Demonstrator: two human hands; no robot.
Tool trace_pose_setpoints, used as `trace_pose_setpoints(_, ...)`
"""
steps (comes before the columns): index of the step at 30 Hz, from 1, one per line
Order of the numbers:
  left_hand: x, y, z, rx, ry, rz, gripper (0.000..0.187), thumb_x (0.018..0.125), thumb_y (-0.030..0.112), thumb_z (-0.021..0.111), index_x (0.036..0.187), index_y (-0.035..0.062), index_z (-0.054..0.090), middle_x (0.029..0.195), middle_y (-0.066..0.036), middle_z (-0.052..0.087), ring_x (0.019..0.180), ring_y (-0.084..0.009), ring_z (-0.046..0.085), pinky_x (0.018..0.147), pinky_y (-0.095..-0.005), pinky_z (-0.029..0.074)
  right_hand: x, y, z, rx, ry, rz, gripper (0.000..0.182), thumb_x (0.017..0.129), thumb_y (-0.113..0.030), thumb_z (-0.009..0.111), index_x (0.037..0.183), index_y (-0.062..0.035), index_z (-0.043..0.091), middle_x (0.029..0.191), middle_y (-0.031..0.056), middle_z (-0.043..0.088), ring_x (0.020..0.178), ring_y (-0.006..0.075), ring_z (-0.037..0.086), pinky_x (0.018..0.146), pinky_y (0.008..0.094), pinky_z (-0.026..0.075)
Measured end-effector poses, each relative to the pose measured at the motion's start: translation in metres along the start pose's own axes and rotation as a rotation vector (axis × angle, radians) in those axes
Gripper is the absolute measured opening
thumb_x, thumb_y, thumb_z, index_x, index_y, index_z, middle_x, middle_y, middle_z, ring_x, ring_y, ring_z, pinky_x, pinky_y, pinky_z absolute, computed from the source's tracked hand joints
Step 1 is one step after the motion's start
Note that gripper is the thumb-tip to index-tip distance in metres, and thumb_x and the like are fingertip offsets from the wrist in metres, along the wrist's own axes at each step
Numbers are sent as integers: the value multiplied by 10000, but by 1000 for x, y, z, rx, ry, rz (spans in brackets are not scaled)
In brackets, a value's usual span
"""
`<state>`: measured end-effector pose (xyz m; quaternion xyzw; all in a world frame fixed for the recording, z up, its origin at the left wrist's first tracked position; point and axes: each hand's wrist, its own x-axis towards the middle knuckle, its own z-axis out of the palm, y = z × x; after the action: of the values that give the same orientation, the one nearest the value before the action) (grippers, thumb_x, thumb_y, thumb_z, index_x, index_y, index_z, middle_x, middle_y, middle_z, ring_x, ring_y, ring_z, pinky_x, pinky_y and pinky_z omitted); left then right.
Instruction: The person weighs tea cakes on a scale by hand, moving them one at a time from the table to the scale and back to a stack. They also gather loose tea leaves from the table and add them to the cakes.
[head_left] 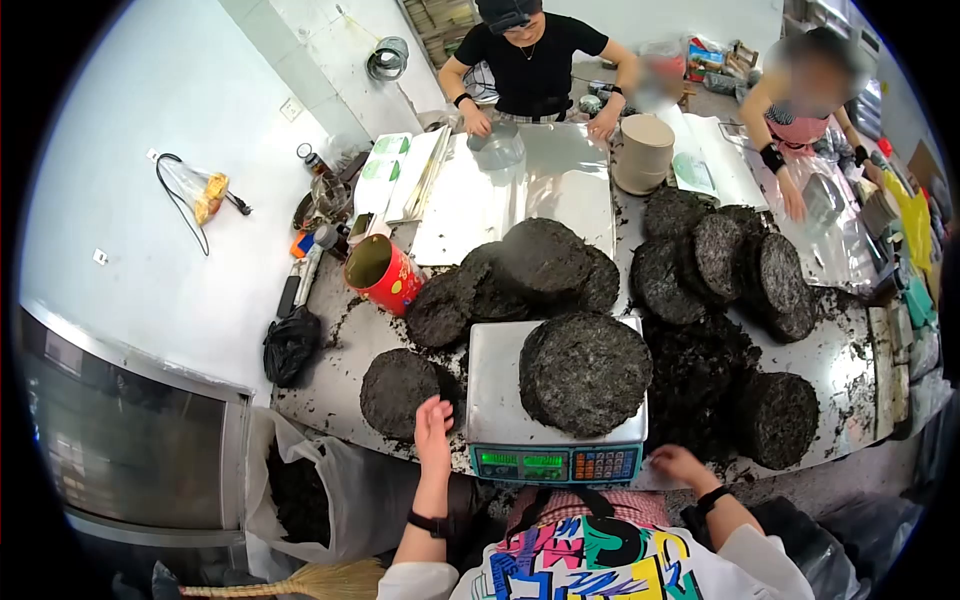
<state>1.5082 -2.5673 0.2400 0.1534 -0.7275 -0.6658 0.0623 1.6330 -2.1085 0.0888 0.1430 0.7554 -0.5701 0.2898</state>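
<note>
A thick, dark round cake of pressed leaves [585, 374] lies on the steel pan of a digital scale [492, 370] with lit green displays. My left hand [433, 432] is open, fingers stretched up along the near right edge of another dark cake [395, 393] left of the scale. To the right of the scale's keypad, my right hand [678, 465] rests by the table's front edge, its fingers loosely bent and apart with nothing showing in them. Just beyond it spreads a heap of loose dark leaves [695, 375], with one more cake [778, 420] on its right.
More cakes [545, 258] are stacked behind the scale and at right [780, 288]. A red tin [385, 275] leans at left. Across the table, one person [530, 60] handles a clear round container; another person [805, 110] works over plastic sheets. A lined sack [335, 490] stands lower left.
</note>
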Motion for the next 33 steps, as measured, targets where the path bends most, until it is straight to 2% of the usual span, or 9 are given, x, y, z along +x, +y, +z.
trace_pose_setpoints(3, 31, 36, 26, 6, -147, 99, 372, 967, 306, 455, 1219, 33, 486, 1080, -93, 588, 992, -164, 562, 854, -292, 450, -9, -29, -46, -11, -35, 102, 161, 751, -57, 581, 882, 18, 636, 767, 82, 654, 720, 158, 625, 679, 292, 505)
trace_pose_setpoints(8, 67, 36, 105, 285, -443, 226, 553, 866, 249, 620, 1312, 13, 395, 1320, -167, 448, 1231, -270, 428, 998, -366, 362, -32, -79, -43, 280, 186, -195, 237, 839, -95, 604, 1051, 2, 561, 863, 71, 637, 805, 151, 614, 708, 286, 486)
trace_pose_setpoints(15, -8, 21, 189, 428, -431, 372, 852, 720, 252, 743, 1353, -53, 261, 1274, -262, 402, 1178, -390, 423, 995, -422, 358, -6, -137, 13, 1002, 200, -228, 715, 860, -181, 628, 1416, -34, 204, 1311, 133, 431, 1187, 216, 441, 966, 325, 380)
trace_pose_setpoints(17, -15, 18, 190, 404, -381, 308, 855, 725, 271, 762, 1354, -47, 278, 1299, -232, 419, 1199, -332, 435, 1001, -382, 360, -2, -163, 14, 875, 373, -227, 849, 807, -135, 697, 1422, 36, 137, 1337, 175, 404, 1194, 236, 433, 978, 343, 372)
trace_pose_setpoints(20, 5, 19, 170, -326, -513, -341, 596, 820, 134, 674, 1300, -23, 359, 1235, -118, 493, 1150, -187, 455, 964, -322, 384, 11, -180, -3, 481, 432, -387, 854, 795, -148, 705, 1436, -16, 156, 1338, 163, 416, 1194, 231, 439, 976, 346, 381)
trace_pose_setpoints(22, 7, 16, 153, -437, -524, -326, 484, 839, 90, 639, 1256, 11, 406, 1228, -89, 495, 1139, -168, 457, 957, -301, 383, 6, -204, -12, 121, 451, -530, 851, 781, -144, 714, 1439, -47, 184, 1336, 148, 427, 1194, 220, 442, 978, 347, 385)
trace_pose_setpoints(27, 4, 18, 129, -463, -628, -44, 404, 798, 4, 647, 1158, 71, 478, 1226, -43, 474, 1150, -155, 431, 991, -285, 327, 16, -224, -27, 240, 212, -477, 789, 647, -104, 808, 1309, -40, 383, 1241, 101, 502, 1137, 204, 493, 969, 331, 399)
trace_pose_setpoints(31, -2, 46, 131, -317, -682, 154, 393, 790, 7, 649, 1138, 71, 478, 1208, -47, 468, 1173, -158, 422, 1014, -294, 303, 10, -235, -38, -18, 318, -532, 680, 582, -38, 832, 1144, -37, 449, 1093, 53, 530, 1033, 161, 510, 901, 317, 426)
trace_pose_setpoints(33, 7, 35, 129, -633, -669, -114, 365, 812, 13, 626, 1148, 56, 488, 1248, -66, 467, 1176, -167, 434, 1005, -297, 320, 3, -241, -35, -101, 377, -597, 645, 570, -50, 843, 1089, -40, 458, 1021, 55, 532, 983, 162, 522, 875, 311, 431)
